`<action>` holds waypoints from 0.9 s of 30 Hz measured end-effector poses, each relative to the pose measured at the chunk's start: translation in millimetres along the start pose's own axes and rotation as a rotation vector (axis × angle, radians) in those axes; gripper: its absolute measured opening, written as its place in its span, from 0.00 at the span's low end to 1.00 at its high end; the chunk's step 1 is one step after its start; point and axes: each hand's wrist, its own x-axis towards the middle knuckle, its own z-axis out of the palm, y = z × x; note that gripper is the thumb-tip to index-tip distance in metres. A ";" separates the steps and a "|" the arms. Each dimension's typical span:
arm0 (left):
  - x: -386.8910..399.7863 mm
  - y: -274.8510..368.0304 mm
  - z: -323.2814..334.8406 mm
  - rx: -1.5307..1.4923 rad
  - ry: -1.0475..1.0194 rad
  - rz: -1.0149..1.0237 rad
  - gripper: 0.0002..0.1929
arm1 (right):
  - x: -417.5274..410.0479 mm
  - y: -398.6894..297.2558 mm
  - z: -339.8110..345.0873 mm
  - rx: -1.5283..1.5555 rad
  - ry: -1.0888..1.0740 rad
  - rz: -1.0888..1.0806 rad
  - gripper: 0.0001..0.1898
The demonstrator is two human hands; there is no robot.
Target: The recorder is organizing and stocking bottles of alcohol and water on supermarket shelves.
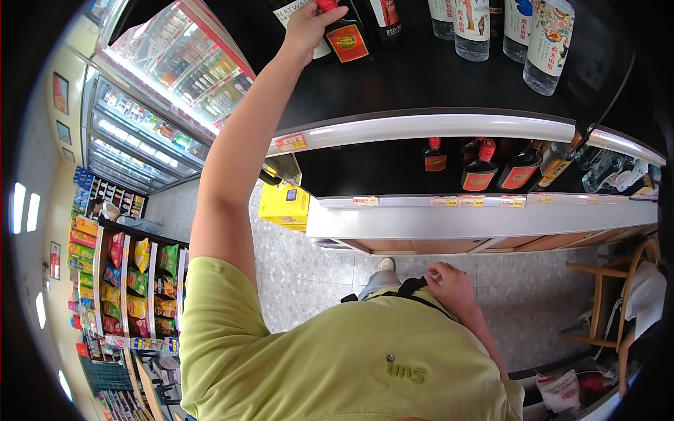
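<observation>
My left hand (308, 29) reaches up to the black upper shelf and grips the red cap of a dark glass bottle (347, 42) with a red and gold label. The bottle stands between a white-labelled wine bottle (322, 51) and another dark bottle (387, 21). Clear water bottles (548, 47) with illustrated labels stand further right on that shelf. On the lower shelf are several red-capped dark bottles (479, 172). My right hand (447, 284) is at my waist beside a black strap (413, 287), its fingers loosely curled; whether it holds the strap I cannot tell.
A white shelf edge (432, 125) with price tags runs across in front of me. A yellow carton (284, 205) stands on the floor at the shelf's left end. Wooden chair (600, 300) at right. Drinks fridges (142, 137) and a snack rack (126, 284) stand left; a person (113, 213) is beyond.
</observation>
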 end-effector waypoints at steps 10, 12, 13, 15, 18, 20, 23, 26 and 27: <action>-6.3 10.6 -1.6 0.017 -0.038 0.032 0.21 | 7.6 -8.5 -3.3 -0.005 -0.004 -0.017 0.10; -19.3 18.1 -1.5 0.006 0.011 0.117 0.21 | 15.8 -13.6 -7.3 -0.008 0.022 -0.066 0.09; -28.1 25.5 -4.0 0.025 0.020 0.179 0.22 | 20.3 -16.5 -9.7 -0.011 0.021 -0.063 0.09; -57.0 39.2 -6.9 0.040 0.291 0.439 0.21 | 27.9 -21.1 -16.0 -0.010 0.085 -0.069 0.09; -155.4 32.1 9.7 0.128 0.376 0.674 0.13 | 36.3 -25.0 -21.6 0.104 0.143 -0.073 0.09; -223.7 27.9 20.4 0.243 0.279 0.819 0.02 | 35.9 -25.8 -21.2 0.103 0.114 -0.022 0.08; -289.4 -11.5 82.2 0.237 -0.307 0.626 0.16 | 31.0 -28.3 -11.7 0.097 0.055 0.000 0.08; -284.2 -77.4 138.0 0.202 -0.190 0.185 0.28 | 21.2 -30.6 -4.0 0.073 -0.015 0.005 0.09; -272.3 -98.0 149.6 0.272 -0.126 -0.018 0.32 | 19.0 -31.4 -2.3 0.083 -0.037 -0.012 0.09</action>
